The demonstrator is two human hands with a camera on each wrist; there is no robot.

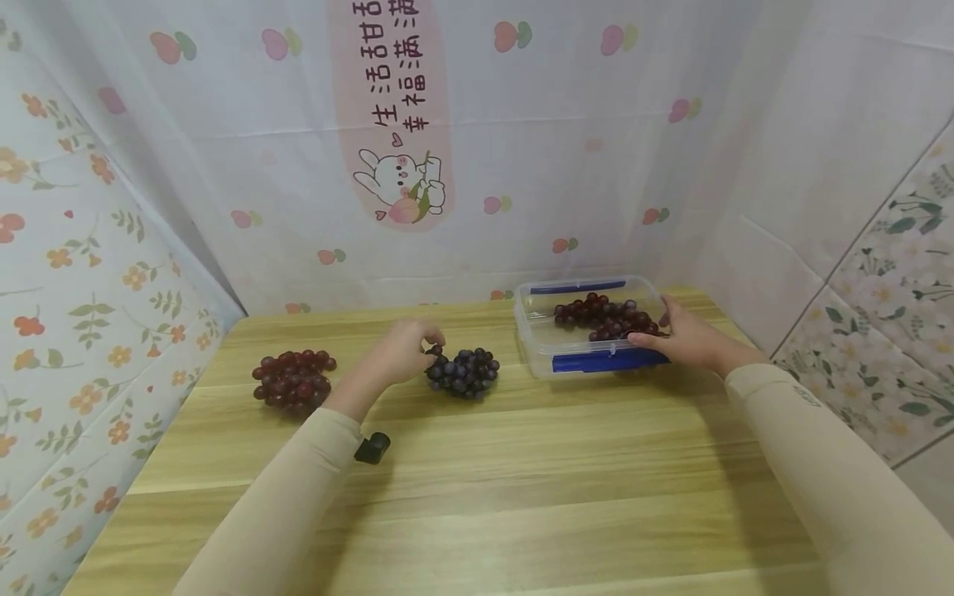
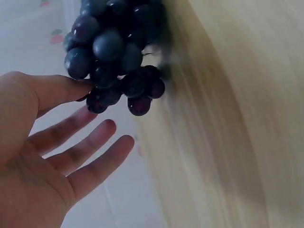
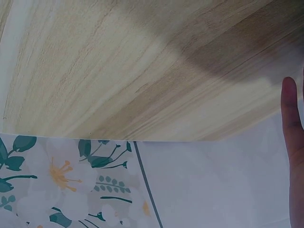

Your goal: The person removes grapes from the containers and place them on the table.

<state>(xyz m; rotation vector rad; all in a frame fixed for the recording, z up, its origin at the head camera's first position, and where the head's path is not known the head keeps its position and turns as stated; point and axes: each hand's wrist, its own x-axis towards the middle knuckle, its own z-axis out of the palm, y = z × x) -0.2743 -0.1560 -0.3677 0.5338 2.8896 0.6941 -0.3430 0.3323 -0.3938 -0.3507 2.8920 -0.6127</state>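
A bunch of dark purple grapes (image 1: 465, 372) lies mid-table near the back. My left hand (image 1: 406, 352) is at its left end, pinching the grapes between thumb and a finger. In the left wrist view the other fingers of the hand (image 2: 52, 156) extend below the dark grapes (image 2: 109, 52). To the right, a clear plastic container (image 1: 537, 356) with blue clips holds red grapes (image 1: 614, 314). My right hand (image 1: 689, 335) grips the container's right front corner, thumb over the rim. Only a finger of that hand (image 3: 292, 118) shows in the right wrist view.
Another bunch of red grapes (image 1: 294, 382) rests on the wooden table (image 1: 522, 497) at the left. A small black object (image 1: 373, 449) shows beside my left sleeve. Patterned cloth (image 1: 298, 165) hangs behind the table and at both sides.
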